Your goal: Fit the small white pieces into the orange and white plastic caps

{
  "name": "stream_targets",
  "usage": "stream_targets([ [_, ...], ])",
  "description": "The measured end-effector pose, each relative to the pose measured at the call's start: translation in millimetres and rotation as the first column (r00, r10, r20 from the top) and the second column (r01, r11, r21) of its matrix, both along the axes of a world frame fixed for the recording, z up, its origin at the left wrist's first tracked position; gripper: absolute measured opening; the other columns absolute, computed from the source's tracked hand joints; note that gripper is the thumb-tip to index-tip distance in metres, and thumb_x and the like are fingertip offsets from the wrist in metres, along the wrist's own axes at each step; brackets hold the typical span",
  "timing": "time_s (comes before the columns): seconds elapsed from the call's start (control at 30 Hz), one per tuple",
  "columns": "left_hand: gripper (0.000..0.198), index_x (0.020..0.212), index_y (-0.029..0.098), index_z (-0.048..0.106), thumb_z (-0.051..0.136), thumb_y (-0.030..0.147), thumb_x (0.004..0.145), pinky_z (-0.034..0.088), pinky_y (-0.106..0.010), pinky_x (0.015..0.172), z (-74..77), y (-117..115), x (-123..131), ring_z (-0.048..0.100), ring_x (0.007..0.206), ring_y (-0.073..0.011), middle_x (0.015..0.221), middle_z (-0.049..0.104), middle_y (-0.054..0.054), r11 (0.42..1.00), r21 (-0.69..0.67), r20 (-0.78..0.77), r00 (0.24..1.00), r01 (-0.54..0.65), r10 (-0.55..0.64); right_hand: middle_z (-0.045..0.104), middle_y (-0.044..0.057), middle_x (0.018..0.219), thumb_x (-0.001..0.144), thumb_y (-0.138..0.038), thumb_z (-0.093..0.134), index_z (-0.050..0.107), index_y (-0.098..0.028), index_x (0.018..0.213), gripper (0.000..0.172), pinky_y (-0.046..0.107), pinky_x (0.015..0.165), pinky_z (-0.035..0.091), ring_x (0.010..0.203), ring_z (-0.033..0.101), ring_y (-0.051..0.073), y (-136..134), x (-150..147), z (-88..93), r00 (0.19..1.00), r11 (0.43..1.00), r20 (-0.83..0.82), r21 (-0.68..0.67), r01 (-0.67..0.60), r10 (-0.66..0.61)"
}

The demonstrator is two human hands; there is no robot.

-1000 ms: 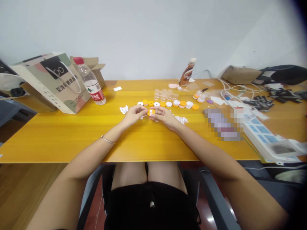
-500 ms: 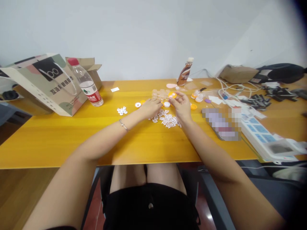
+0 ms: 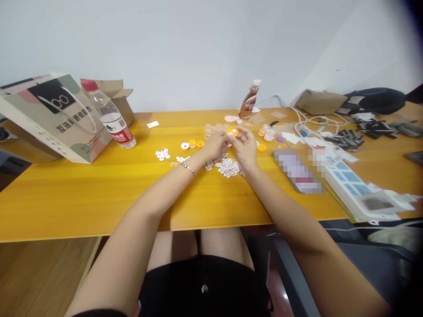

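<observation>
An orange ring-shaped plastic piece (image 3: pixel 232 131) with a pale centre is pinched in the fingers of my right hand (image 3: pixel 246 152), a little above the table. My left hand (image 3: pixel 215 146) has come up against it, fingers closed and fingertips at the right hand's thumb; whatever it pinches is hidden. Under both hands lies a pile of white lattice-cut pieces (image 3: pixel 228 167). Left of my left hand sit a white disc (image 3: pixel 185 146) and orange rings (image 3: pixel 200 144). Clear round cups (image 3: pixel 214 128) stand just behind the hands.
Small white parts (image 3: pixel 162 154) lie at left, near a water bottle (image 3: pixel 114 116) and paper bag (image 3: pixel 59 116). A coffee bottle (image 3: pixel 250 100) stands behind. To the right are orange-and-clear pieces (image 3: pixel 267 133), a phone (image 3: pixel 299 172), a power strip (image 3: pixel 350 185) and cables (image 3: pixel 306 121).
My left hand has moved right from above the white pieces to meet my right hand at the orange ring. The whole view has shifted slightly.
</observation>
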State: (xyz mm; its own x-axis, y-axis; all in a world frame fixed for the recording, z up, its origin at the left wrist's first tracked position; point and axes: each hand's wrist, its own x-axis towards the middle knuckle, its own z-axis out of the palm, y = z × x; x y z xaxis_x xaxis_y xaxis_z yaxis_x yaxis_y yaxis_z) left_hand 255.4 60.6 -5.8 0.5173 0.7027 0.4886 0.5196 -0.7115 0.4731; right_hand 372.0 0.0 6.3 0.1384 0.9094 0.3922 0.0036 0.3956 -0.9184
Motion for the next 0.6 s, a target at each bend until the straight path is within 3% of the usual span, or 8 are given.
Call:
stream_targets([
  [0.13,0.004,0.078,0.015,0.057,0.055,0.018,0.081,0.04,-0.038,0.093,18.7,-30.6,-36.6,0.051,0.1,-0.0235,0.099,0.055,-0.012,0.995,0.103,0.067,0.998,0.012,-0.019,0.063,0.006,0.102,0.072,-0.043,0.07,0.046,-0.027,0.111,0.048,0.039,0.092,0.049,0.1,0.06,0.021,-6.8,-7.1,2.3,0.997,1.0,-0.067,0.004,-0.024,0.025],
  [0.23,0.002,0.082,0.016,0.056,0.056,0.017,0.08,0.037,-0.039,0.098,30.6,-57.8,-66.8,0.049,0.108,-0.0236,0.107,0.055,-0.012,0.994,0.093,0.11,0.992,-0.065,0.054,0.065,0.005,0.096,0.073,-0.04,0.069,0.047,-0.026,0.109,0.044,0.039,0.09,0.05,0.094,0.063,0.02,-13.0,-14.5,2.7,0.997,0.997,-0.049,-0.044,-0.058,0.056],
  [0.3,0.003,0.083,0.017,0.055,0.056,0.018,0.08,0.04,-0.036,0.093,32.4,-73.2,-83.5,0.053,0.101,-0.0213,0.101,0.058,-0.009,0.995,0.055,0.1,0.992,-0.079,0.073,0.065,0.004,0.089,0.073,-0.039,0.069,0.048,-0.025,0.108,0.043,0.038,0.087,0.051,0.088,0.064,0.019,-16.9,-19.9,2.2,0.995,0.992,-0.038,-0.083,-0.095,0.092],
  [0.47,0.01,0.082,0.019,0.055,0.06,0.027,0.079,0.044,-0.029,0.077,20.9,-92.0,-106.3,0.057,0.084,-0.0161,0.09,0.062,-0.005,0.981,-0.157,0.263,0.952,-0.115,0.153,0.063,-0.002,0.074,0.064,-0.039,0.075,0.049,-0.024,0.101,0.047,0.035,0.079,0.052,0.073,0.064,0.015,-22.3,-30.6,-2.8,0.978,0.97,-0.087,-0.138,-0.201,0.19],
  [0.6,0.029,0.102,0.021,0.053,0.062,0.035,0.079,0.045,-0.025,0.069,17.3,-93.1,-110.2,0.06,0.073,-0.0121,0.086,0.064,-0.002,0.898,-0.438,0.536,0.813,0.037,0.228,0.061,-0.005,0.069,0.062,-0.043,0.075,0.051,-0.024,0.101,0.05,0.033,0.075,0.052,0.069,0.063,0.014,-24.7,-34.9,-6.7,0.966,0.952,-0.075,-0.165,-0.258,0.249],
])
